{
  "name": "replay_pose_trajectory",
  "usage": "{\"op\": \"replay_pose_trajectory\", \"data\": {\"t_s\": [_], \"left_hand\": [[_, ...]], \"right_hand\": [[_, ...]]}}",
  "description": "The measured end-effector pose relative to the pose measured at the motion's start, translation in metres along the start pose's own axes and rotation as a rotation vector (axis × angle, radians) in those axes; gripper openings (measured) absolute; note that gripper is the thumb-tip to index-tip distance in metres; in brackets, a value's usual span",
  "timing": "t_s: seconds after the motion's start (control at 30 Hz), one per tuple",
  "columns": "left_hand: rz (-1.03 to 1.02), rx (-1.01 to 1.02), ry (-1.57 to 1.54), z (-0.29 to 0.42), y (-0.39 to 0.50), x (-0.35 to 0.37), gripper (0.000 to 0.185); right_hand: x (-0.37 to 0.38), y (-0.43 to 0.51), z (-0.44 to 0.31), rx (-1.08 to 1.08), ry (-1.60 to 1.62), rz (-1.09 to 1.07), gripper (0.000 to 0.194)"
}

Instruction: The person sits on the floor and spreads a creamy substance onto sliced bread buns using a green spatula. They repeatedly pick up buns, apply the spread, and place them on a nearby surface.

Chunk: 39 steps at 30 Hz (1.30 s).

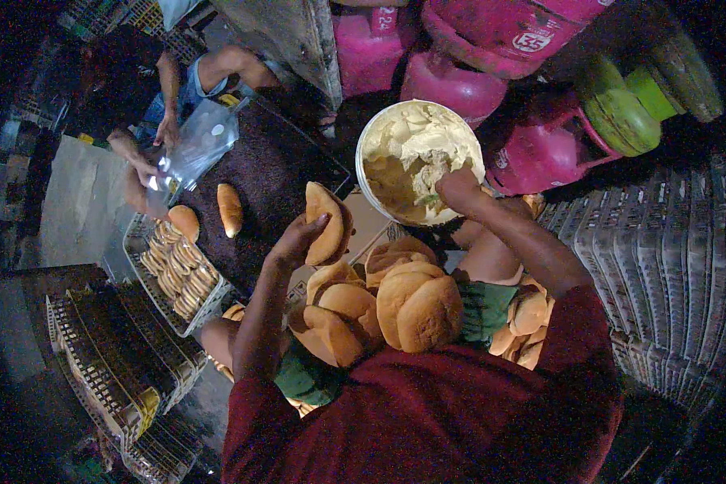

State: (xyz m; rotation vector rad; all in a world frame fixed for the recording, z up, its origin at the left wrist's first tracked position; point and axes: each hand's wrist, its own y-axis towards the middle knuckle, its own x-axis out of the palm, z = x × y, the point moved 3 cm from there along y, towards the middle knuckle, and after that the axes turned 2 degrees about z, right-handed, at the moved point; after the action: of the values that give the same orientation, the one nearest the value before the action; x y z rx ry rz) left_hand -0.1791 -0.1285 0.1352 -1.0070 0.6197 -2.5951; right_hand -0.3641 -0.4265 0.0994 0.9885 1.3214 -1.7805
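Observation:
My left hand grips a split oval bread bun, thumb on its near face and fingertips behind it. A white bucket of pale cream stands ahead to the right. My right hand is inside its rim at the near right, fingers curled. By those fingers a small greenish piece of a tool shows in the cream; the rest is hidden. More golden buns are heaped between my arms, just below the bucket.
Across a dark tabletop, another person's hands handle clear plastic bags. A single bun lies there, beside a crate of packed buns. Pink gas cylinders stand behind the bucket. Stacked crates flank me, left and right.

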Motion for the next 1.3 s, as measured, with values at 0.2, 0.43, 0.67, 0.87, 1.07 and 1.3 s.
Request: {"op": "replay_pose_trajectory", "data": {"t_s": [0.2, 0.43, 0.67, 0.87, 1.07, 1.3], "left_hand": [[0.093, 0.03, -0.209, -0.019, 0.024, -0.015, 0.065], [-0.051, -0.047, -0.199, -0.014, 0.066, -0.008, 0.085], [0.021, 0.151, -0.24, 0.001, 0.086, 0.044, 0.079], [0.204, 0.195, -0.2, 0.004, 0.075, 0.024, 0.069], [-0.397, 0.191, -0.393, -0.002, 0.071, -0.013, 0.062], [-0.03, 0.128, -0.141, 0.011, 0.033, 0.02, 0.063]], "right_hand": [[0.053, 0.003, -0.007, -0.198, 0.266, -0.142, 0.032], [0.054, -0.008, -0.008, 0.009, 1.56, 0.088, 0.041], [-0.031, -0.019, -0.053, 0.02, 1.347, 0.803, 0.033], [-0.091, -0.07, -0.082, -0.047, 0.708, 0.671, 0.049], [-0.123, -0.105, -0.071, -0.149, 0.567, 0.491, 0.05], [-0.115, -0.055, -0.052, -0.156, 0.448, 0.85, 0.049]]}}
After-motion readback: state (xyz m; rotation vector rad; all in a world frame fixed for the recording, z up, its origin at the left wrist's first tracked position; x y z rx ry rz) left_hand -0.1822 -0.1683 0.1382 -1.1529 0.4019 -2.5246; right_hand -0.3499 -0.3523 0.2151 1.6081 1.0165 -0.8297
